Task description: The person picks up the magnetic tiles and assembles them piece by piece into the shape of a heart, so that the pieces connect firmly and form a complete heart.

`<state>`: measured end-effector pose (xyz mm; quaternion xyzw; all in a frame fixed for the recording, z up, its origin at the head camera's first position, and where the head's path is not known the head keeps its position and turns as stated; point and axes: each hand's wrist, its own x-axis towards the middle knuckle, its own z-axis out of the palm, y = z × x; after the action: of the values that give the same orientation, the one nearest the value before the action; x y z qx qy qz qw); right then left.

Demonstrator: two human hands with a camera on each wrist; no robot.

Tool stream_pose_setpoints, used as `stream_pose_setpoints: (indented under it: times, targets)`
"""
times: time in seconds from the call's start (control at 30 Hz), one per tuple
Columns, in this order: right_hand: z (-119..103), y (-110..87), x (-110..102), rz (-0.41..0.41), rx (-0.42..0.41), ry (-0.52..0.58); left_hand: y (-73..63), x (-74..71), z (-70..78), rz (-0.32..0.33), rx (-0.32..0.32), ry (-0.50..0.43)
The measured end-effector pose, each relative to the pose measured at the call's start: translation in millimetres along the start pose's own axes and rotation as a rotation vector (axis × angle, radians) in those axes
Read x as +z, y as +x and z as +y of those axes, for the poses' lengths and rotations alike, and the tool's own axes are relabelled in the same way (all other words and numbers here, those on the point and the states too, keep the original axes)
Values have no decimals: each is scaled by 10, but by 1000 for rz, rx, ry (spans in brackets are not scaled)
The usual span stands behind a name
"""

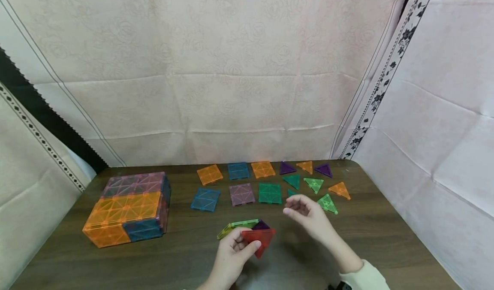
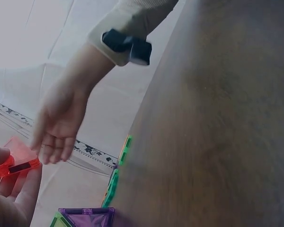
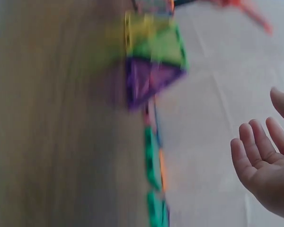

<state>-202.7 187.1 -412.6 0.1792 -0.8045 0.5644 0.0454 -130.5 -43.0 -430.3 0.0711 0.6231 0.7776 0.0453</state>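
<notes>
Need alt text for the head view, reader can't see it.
A person's left hand holds a red triangle in front of a green, yellow and purple build on a wooden table; the empty right hand hovers near loose triangles. Loose squares lie behind the build, and a multicoloured tile box stands at left.
</notes>
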Motion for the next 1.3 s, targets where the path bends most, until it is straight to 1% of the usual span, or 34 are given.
stream_pose_setpoints:
  times: [0.07, 0.13, 0.3, 0.4, 0.57, 0.7, 0.8, 0.97, 1.07, 1.3]
  targets:
    - [114, 99, -92, 6, 35, -26, 9, -11, 0, 4, -10, -3]
    - [233, 199, -184, 4, 88, -69, 15, -25, -6, 5, -14, -2]
    - [496, 406, -353, -7, 171, -174, 27, -36, -10, 12, -12, 9]
    - [622, 482, -403, -27, 197, -250, 33, -32, -4, 17, -11, 22]
    - [765, 572, -401, -64, 235, -357, 39, -44, -12, 31, 0, 45]
    - [808, 633, -367, -96, 226, -438, 49, -49, -17, 49, 1, 62]
    - [805, 667, -340, -123, 227, -467, 56, -55, -25, 57, 2, 66]
    - [782, 696, -304, -168, 256, -487, 66, -72, -43, 62, 12, 69]
    - [775, 705, -292, -181, 270, -497, 72, -76, -48, 64, 13, 69]
    - [805, 718, -291, -192, 273, -514, 71, -76, -47, 66, 21, 72]
